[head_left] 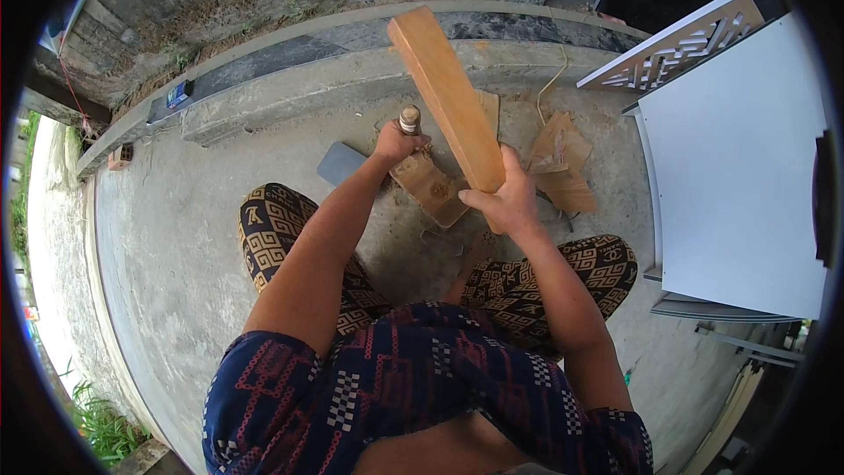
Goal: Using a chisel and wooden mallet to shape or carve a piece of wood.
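Note:
My left hand (401,142) is wrapped round an upright chisel (410,117), whose round wooden top with a metal ring sticks up above the fist. Its blade is hidden behind the hand. Below it lies a worn wooden block (432,190) with a dark round mark in its upper face. My right hand (512,196) grips the near end of a thick, smooth wooden bar (447,92), which is raised and slants away to the upper left. The bar is apart from the chisel.
Torn cardboard (563,163) lies on the concrete floor to the right, and a grey flat piece (342,164) to the left. A low concrete ledge (264,97) runs behind, with a small blue box (178,94) on it. A white panel (734,167) stands at right.

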A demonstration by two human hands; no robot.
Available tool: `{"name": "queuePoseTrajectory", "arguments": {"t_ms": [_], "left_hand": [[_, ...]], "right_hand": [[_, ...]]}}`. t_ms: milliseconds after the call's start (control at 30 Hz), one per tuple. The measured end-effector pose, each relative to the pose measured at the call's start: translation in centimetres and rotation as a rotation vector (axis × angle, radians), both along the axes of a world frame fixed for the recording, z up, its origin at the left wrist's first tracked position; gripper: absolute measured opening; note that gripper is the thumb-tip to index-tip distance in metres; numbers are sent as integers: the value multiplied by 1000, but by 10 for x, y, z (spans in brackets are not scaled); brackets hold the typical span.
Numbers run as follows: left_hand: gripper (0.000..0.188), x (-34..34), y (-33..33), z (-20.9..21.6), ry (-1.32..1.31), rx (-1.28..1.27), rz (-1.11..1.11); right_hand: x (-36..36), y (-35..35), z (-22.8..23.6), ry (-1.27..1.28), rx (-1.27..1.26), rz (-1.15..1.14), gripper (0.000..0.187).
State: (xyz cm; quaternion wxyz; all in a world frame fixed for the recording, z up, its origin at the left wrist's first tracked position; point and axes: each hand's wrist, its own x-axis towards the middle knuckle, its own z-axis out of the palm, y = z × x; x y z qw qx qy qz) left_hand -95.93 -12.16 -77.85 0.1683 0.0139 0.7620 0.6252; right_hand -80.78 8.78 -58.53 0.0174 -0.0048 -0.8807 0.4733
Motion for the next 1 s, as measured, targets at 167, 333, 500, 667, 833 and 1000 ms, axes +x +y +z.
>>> {"name": "queuePoseTrajectory", "arguments": {"t_ms": [167, 333, 500, 667, 833, 1000], "left_hand": [[13, 1, 4, 0, -44, 195, 58], [13, 6, 8, 11, 30, 245, 92], [15, 8, 9, 12, 74, 195, 69], [20, -6, 2, -7, -64, 76, 27], [15, -1, 5, 3, -57, 170, 63], [18, 5, 10, 12, -46, 273, 86]], "right_hand": [[-1, -8, 7, 269, -125, 17, 82], [-7, -8, -10, -299, 402, 141, 80], [-6, -8, -2, -176, 158, 136, 72], [-5, -19, 15, 223, -54, 23, 73], [-16, -5, -5, -391, 404, 120, 67], [-8, -1, 3, -234, 156, 76, 68]]}}
